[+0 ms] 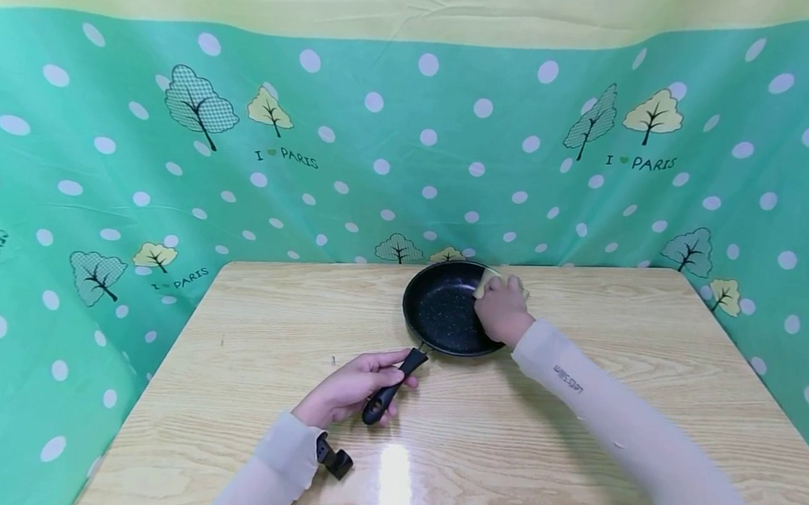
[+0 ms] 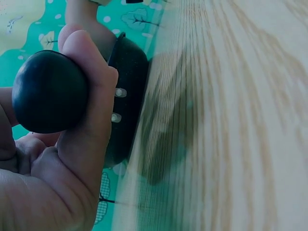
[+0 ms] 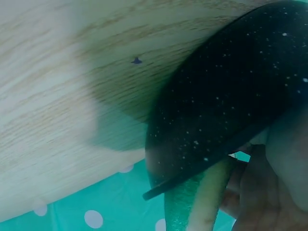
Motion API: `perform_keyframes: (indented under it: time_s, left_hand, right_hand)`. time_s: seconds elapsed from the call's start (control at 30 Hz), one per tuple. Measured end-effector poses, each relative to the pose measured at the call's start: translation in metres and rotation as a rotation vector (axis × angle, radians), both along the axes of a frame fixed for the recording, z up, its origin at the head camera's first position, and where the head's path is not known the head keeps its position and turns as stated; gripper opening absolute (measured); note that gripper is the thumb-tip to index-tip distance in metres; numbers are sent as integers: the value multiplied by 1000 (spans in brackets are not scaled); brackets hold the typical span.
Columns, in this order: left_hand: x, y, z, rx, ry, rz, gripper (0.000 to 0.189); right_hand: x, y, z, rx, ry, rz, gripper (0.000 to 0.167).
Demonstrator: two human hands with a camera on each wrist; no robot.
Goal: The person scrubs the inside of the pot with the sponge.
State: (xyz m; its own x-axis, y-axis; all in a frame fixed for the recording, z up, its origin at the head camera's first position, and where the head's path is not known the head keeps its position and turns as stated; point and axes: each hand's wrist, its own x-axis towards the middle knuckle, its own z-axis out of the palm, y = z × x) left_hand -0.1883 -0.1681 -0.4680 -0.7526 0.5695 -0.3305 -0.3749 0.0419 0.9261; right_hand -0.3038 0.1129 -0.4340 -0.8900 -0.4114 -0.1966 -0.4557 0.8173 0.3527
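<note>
A black speckled frying pan (image 1: 443,309) is at the far middle of the table, its cooking side facing up and toward me. My left hand (image 1: 351,381) grips its black handle (image 1: 414,361), which points toward me; the handle's rounded end (image 2: 50,91) looms large in the left wrist view. At the pan's right rim, my right hand (image 1: 503,309) holds a sponge (image 1: 484,281). The right wrist view shows the sponge (image 3: 204,199) as yellow with a green scouring side, right at the rim. The fingers there are partly hidden behind the pan wall.
The light wood table (image 1: 281,314) ends just behind the pan. Beyond it hangs a green dotted cloth (image 1: 356,142) with trees, wrapping round both sides. A black strap with a small device (image 1: 335,459) sits on the left wrist.
</note>
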Motion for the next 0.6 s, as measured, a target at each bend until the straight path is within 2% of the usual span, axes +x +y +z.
perform_keyframes:
  time_s: [0.17,0.4,0.6]
  left_hand:
    - [0,1,1,-3,-2,4,56]
    - [0,0,2,3,-3,-1,56]
    - [0,0,1,1,0,-3,56]
  right_hand:
    - [5,-1,5,14,-22,-3,30]
    - [10,-3,12,-28,-71,-37,34]
    - [13,-4,20,-100,-159,-95,22]
